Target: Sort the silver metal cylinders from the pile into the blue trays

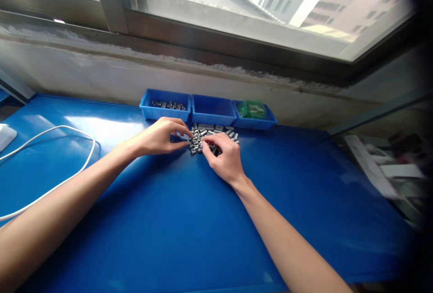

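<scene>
A pile of small silvery metal parts (pixel 195 148), several of them short and cylindrical, lies on the blue tabletop in front of the bins. At the pile's left edge is my left hand (pixel 165 136), its thumb and fingers apart with nothing visible between them. Over the right side of the pile, my right hand (pixel 223 154) is curled, thumb and forefinger pinched at a small metal part. Its exact shape is too small to make out. My right fingers hide some of the pile. Longer metal pieces (pixel 206 127) lie along the pile's back edge.
Three blue bins stand against the wall: the left bin (pixel 165 112) holds small dark metal parts, the middle bin (pixel 214 117) shows a bare floor, the right bin (pixel 255 124) holds a green bag (pixel 253 109). A white cable (pixel 89 153) loops across the left of the table (pixel 189 230).
</scene>
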